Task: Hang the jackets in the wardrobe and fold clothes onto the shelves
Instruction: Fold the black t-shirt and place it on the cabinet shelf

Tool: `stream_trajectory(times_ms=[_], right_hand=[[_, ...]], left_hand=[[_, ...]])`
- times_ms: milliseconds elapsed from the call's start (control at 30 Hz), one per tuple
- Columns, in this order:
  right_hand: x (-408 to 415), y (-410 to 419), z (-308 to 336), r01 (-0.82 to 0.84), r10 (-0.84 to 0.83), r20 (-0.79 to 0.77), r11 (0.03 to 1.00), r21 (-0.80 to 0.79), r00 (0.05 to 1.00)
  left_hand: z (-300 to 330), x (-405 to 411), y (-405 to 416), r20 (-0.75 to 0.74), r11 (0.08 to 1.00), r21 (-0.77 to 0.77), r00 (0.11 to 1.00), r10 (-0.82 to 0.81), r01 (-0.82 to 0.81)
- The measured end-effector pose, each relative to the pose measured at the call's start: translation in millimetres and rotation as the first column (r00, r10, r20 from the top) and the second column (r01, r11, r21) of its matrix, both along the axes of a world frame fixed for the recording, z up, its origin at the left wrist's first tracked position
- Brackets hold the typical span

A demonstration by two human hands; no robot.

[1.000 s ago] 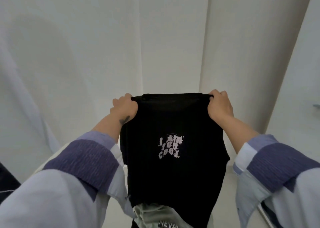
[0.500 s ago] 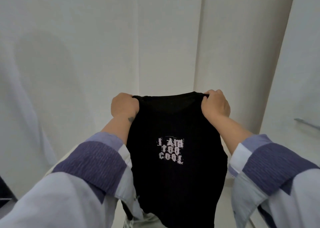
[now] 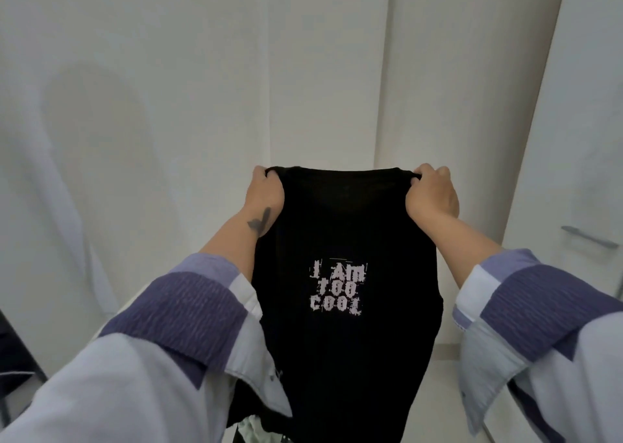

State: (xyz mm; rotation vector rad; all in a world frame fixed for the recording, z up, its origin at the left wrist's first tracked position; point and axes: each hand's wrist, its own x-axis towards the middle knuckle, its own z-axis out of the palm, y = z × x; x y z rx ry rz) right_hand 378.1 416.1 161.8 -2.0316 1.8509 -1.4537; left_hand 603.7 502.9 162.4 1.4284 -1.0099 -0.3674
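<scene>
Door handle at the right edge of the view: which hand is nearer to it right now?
Right. The right hand, gripping the black top's right shoulder, sits just left of and above the door handle. The left hand grips the far shoulder, across the garment.

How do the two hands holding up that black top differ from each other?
The left hand has a dark tattoo at the wrist; the right hand shows none. The left hand shows mostly its thumb side, with its fingers hidden behind the cloth, while the right hand shows its back and knuckles. Both grip a top corner of the black top at about the same height, so it hangs flat with its print facing the camera.
</scene>
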Motion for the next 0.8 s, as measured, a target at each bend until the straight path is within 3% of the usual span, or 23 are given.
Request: stream_trajectory(times_ms=[167,267,333,467,600,700,800], right_hand=[[0.2,0.7,3.1,-0.085,0.059,0.388,0.995,0.05,0.92],[1.8,5.3,0.7,-0.118,0.088,0.238,0.986,0.115,0.967],[5.5,4.8,-2.5,-0.2,0.141,0.305,0.965,0.172,0.942],[17.8,14.4,-5.5,-0.58,0.278,0.701,0.78,0.233,0.656],[27.1,16.6,-7.3,-0.778,0.293,0.894,0.622,0.091,0.339],[29.8,12.4,-6.6,-0.839,0.229,0.93,0.528,0.13,0.288],[28.3,11.5,-1.3,-0.864,0.26,0.893,0.452,0.223,0.366]], left_hand=[[6.7,3.0,9.2,-0.079,0.986,0.041,0.984,-0.16,0.163],[7.9,5.5,11.9,-0.179,0.936,0.092,0.93,-0.32,0.34],[8.1,7.0,13.3,-0.183,0.923,0.122,0.922,-0.342,0.366],[6.5,12.9,12.8,-0.157,0.923,0.179,0.936,-0.315,0.341],[3.2,17.8,13.6,-0.124,0.918,0.215,0.942,-0.312,0.333],[-1.6,26.5,11.8,-0.167,0.919,0.209,0.938,-0.303,0.334],[-5.8,35.9,9.7,-0.224,0.918,0.173,0.922,-0.316,0.356]])
